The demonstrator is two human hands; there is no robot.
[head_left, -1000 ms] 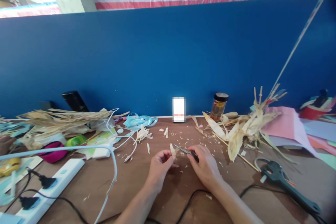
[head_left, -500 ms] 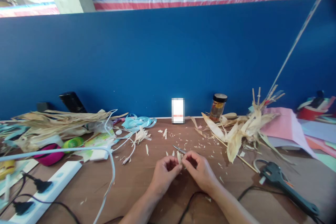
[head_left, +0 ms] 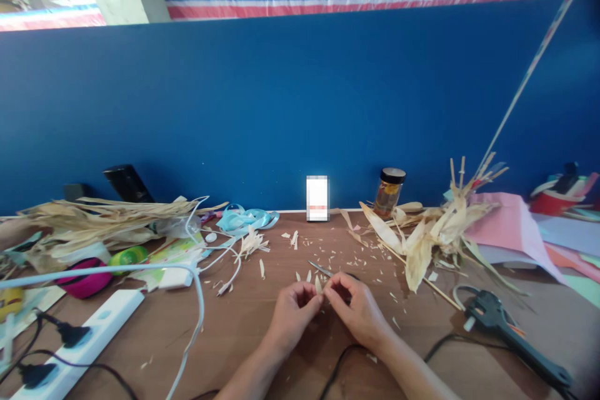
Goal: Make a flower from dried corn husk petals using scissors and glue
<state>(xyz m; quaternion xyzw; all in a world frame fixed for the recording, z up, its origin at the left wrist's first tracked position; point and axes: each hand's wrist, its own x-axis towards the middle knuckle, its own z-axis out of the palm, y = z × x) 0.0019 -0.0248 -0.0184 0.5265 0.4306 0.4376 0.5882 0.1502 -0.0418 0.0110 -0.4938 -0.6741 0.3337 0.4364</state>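
Observation:
My left hand and my right hand meet over the brown table. Both pinch one small pale strip of dried husk between thumb and fingers. Small scissors lie on the table just behind the fingertips, blades pointing left, touched by neither hand. Tiny husk cuttings are scattered around them.
A heap of dried husks and sticks lies at the right, with a glass jar behind and a glue gun in front. Pink paper lies further right. At the left are more husks, blue ribbon, cables and a power strip.
A second ago my right hand held the scissors at the husk piece. The scissors now lie on the table, and both hands have closed together on the small strip.

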